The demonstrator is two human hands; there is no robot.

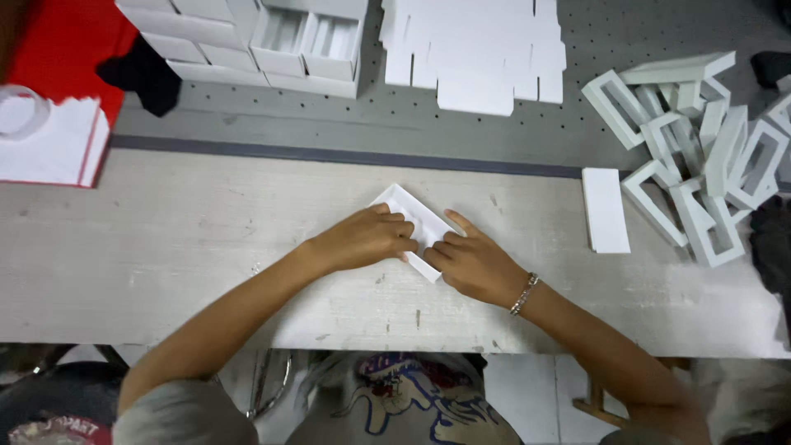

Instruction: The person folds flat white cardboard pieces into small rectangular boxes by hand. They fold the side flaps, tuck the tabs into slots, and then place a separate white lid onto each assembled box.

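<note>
Currently, in the head view, both hands press on one small white cardboard tray (418,216) lying flat on the bench (206,247), turned diamond-wise between them.

Left hand (362,239): fingers curled and pressed together on the tray's near-left wall. Right hand (474,265): fingers bunched on the near-right wall, thumb extended along the outer edge; a bracelet (524,294) sits at the wrist. Whether either hand pinches the wall or only presses it down cannot be told.

Handling, as judged: the tray is thin folded card, light, moderately stiff along the creases, easily dented on the walls, with a smooth, somewhat slippery face. Hold it by the folded walls or corners, not the open centre.

Clearances: bare bench surface extends left of the left hand and ahead of both. Right of the right hand, well apart, lies a flat white card piece (605,209), then a heap of white frames (700,156). Beyond the fingertips stand flat die-cut blanks (474,53) and stacked finished boxes (247,37). The bench's near edge runs under the forearms.
</note>
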